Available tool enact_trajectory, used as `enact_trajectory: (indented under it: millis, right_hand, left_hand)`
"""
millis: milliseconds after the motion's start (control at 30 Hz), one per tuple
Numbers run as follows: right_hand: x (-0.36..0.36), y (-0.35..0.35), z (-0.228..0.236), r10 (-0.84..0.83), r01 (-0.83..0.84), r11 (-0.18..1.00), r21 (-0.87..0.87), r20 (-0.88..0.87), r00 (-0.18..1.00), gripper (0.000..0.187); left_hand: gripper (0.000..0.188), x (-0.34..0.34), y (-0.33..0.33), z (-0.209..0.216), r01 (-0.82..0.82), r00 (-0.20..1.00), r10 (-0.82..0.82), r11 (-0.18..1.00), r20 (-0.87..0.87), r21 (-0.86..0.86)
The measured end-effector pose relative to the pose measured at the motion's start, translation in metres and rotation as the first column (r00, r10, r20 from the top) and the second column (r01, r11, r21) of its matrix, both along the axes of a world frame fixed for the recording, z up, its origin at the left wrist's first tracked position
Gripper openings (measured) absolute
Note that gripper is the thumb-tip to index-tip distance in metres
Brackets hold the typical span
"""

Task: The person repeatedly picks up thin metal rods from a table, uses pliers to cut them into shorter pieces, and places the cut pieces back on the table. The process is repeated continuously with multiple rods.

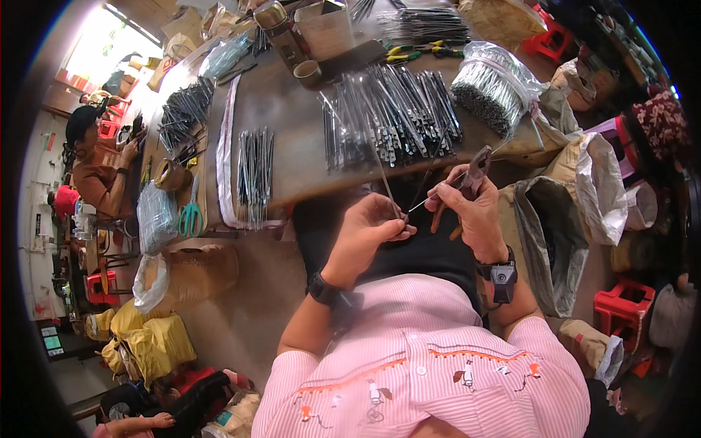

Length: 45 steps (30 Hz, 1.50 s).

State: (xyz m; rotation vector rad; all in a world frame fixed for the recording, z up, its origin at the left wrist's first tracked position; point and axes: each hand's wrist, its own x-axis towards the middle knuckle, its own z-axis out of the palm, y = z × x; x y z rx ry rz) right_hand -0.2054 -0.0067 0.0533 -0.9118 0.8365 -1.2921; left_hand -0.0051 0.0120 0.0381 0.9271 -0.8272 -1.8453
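Note:
Over my lap, close to the table's front edge, my left hand [374, 225] pinches a thin metal strip [388, 182] that stands up toward the table. Facing it, my right hand [471, 212] is closed around a pair of pliers [479, 166], jaws pointing up and handles down past the palm. The thumb and forefinger of that hand also pinch a thin light wire [418, 206], whose end reaches my left fingertips. The exact joint between wire and strip is too small to make out. Just beyond my hands lies a wide pile of dark metal strips [401, 117].
A silver wire bundle [491, 91] lies right on the table [299, 171]. A smaller strip bundle [255, 171] and teal scissors [191, 215] are left. Yellow-handled pliers [403, 53] lie farther back. An open sack [551, 241] stands right. A co-worker [102, 164] sits left.

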Motion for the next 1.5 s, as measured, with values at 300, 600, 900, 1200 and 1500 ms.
enact_trajectory:
  millis: [300, 600, 900, 1200, 1500]
  right_hand:
    - [0.007, 0.01, -0.015, 0.074, -0.072, 0.997, 0.015, -0.145, 0.987, 0.01]
    - [0.012, -0.002, -0.015, -0.21, 0.21, 0.978, -0.017, -0.091, 0.973, 0.019]
    - [-0.005, 0.003, -0.028, 0.051, -0.049, 0.957, 0.285, 0.001, 0.999, 0.019]
    - [-0.009, 0.001, -0.036, 0.117, -0.154, 0.911, 0.384, 0.117, 0.986, 0.019]
    - [0.003, 0.005, -0.04, 0.04, -0.066, 0.926, 0.372, 0.078, 0.996, 0.014]
  left_hand:
    - [0.018, 0.0, -0.003, -0.01, -0.014, 0.999, 0.017, 0.995, 0.032, -0.102]
    - [0.02, 0.012, -0.001, -0.014, 0.023, 0.992, -0.024, 1.0, 0.121, 0.005]
    - [0.022, -0.002, 0.002, -0.012, 0.267, 0.954, -0.269, 0.963, 0.135, 0.035]
    - [0.024, 0.0, 0.005, -0.006, 0.32, 0.939, -0.327, 0.944, 0.102, 0.082]
    - [0.014, -0.009, 0.0, 0.0, 0.204, 0.978, -0.189, 0.945, -0.083, 0.256]
